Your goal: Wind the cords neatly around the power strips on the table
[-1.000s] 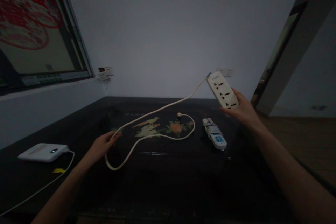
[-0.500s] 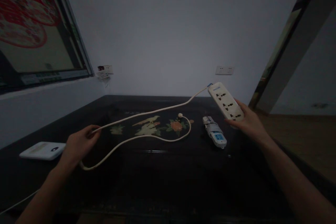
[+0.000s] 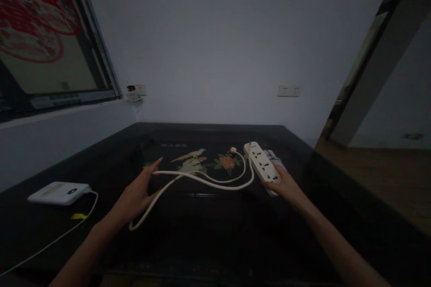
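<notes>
My right hand grips the near end of a white power strip, thumb on its socket face. The strip is tilted low over the table and partly covers a second, smaller power strip with its cord wound around it. From the far end of the held strip a white cord curves left across the table and loops back. Its plug rests near the painted flower. My left hand is open beside the cord's loop, thumb and fingers spread, with the cord passing between them.
A dark glossy table with a bird-and-flower picture stands against the wall. On its left lies a white box-like device with a thin cable and a yellow tag. Wall sockets are behind.
My right hand has lowered the power strip leftward toward the table, over the smaller strip. My left hand has moved right and opened from the cord, which has gone slack.
</notes>
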Action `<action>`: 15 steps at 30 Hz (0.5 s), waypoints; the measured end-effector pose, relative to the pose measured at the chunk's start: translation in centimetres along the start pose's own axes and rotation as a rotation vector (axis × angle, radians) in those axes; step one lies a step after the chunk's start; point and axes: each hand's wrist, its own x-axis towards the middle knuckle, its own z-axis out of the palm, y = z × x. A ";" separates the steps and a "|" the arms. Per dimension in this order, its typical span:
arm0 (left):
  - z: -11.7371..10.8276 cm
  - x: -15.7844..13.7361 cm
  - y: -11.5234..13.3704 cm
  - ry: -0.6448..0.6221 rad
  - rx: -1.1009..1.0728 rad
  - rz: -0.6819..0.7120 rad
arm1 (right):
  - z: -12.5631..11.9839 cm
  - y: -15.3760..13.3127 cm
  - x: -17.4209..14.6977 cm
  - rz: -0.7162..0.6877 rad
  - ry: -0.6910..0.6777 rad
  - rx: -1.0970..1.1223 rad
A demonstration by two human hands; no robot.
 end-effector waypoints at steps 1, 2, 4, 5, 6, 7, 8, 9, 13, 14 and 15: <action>0.0 -0.1 0.5 -0.004 -0.010 0.033 | 0.6 0.1 -0.1 0.007 -0.015 -0.017; 0.0 -0.3 0.9 -0.012 -0.018 0.064 | 1.1 0.1 -0.1 0.008 -0.033 -0.028; 0.0 -0.5 1.8 -0.038 -0.032 0.117 | 2.0 0.2 -0.1 0.003 -0.076 -0.025; 0.0 -0.5 2.3 -0.058 -0.041 0.140 | 2.4 0.2 -0.1 0.000 -0.101 -0.014; 0.1 -0.6 2.9 -0.077 -0.052 0.163 | 2.8 0.3 0.0 -0.002 -0.126 -0.004; 0.1 -0.5 3.5 -0.095 -0.067 0.188 | 3.1 0.3 0.1 -0.002 -0.147 0.004; 0.2 -0.5 4.1 -0.112 -0.085 0.213 | 3.4 0.3 0.1 -0.004 -0.164 0.008; 0.2 -0.5 4.7 -0.122 -0.105 0.239 | 3.7 0.4 0.2 -0.010 -0.180 0.009; 0.7 -0.1 7.4 -0.141 -0.172 0.340 | 4.7 0.9 0.5 -0.016 -0.208 -0.010; 0.8 0.0 8.1 -0.145 -0.178 0.364 | 4.9 1.0 0.5 -0.018 -0.212 -0.015; 1.0 0.2 8.8 -0.145 -0.180 0.387 | 5.2 1.2 0.5 -0.026 -0.213 -0.019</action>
